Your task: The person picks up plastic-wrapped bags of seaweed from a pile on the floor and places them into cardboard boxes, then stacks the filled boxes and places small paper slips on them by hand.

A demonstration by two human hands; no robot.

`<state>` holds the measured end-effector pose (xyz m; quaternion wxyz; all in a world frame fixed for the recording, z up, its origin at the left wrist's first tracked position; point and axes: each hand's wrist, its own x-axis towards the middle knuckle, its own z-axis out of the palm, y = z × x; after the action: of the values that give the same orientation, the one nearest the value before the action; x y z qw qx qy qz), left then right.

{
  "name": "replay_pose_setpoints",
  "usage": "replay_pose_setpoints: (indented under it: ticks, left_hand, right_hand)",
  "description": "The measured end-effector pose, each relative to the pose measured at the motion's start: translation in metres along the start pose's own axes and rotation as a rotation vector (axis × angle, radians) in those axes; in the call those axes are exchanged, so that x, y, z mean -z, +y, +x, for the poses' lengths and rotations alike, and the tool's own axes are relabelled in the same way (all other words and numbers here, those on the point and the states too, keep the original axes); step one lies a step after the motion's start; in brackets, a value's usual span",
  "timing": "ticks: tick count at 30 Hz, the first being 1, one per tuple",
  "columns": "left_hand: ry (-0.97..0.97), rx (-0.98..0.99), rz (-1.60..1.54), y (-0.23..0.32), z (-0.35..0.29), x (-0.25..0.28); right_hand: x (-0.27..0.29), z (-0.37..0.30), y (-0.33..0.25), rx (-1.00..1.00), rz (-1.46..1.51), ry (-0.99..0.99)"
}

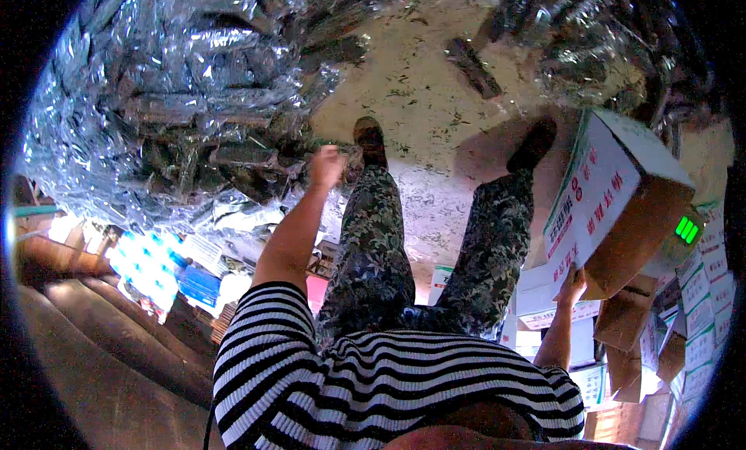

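The right grip (pixel 573 285) is pinching the lower edge of a white box (pixel 602 197), fingers bent against the cardboard. The left grip (pixel 326 167) hangs near the left shoe (pixel 370 141), beside a broad heap of dark packets (pixel 241 120) in clear plastic; it is blurred, and we cannot tell whether its fingers are spread or pressed together. We see the box tilted at the person's right, beside the right leg (pixel 497 244), its printed side toward the feet and a brown side (pixel 639 228) facing away to the right. More boxes (pixel 703 294) stand behind it, and one packet (pixel 472 68) lies apart on the floor (pixel 412 77). As to progress, we judge the handling to be in mid-course: the box is taken in hand but not released, while many packets lie outside any box. Whether it contains anything, we cannot tell.
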<state>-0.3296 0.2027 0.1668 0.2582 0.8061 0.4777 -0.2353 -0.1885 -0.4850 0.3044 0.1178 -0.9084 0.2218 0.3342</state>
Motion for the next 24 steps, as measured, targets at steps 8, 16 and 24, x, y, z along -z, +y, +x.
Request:
replay_pose_setpoints:
  ticks: [8,16,24]
  left_hand:
    - [0.580,0.794,-0.256,-0.274,0.108,0.089]
    - [0.288,0.793,-1.327,-0.315,0.147,0.080]
    - [0.222,0.637,-0.899,-0.305,0.102,0.041]
  right_hand:
    - [-0.021,-0.060,-0.041,0.061,0.059,0.393]
    - [-0.131,-0.051,-0.288,0.340,0.487,-0.182]
    - [-0.254,-0.059,-0.373,0.253,0.607,-0.828]
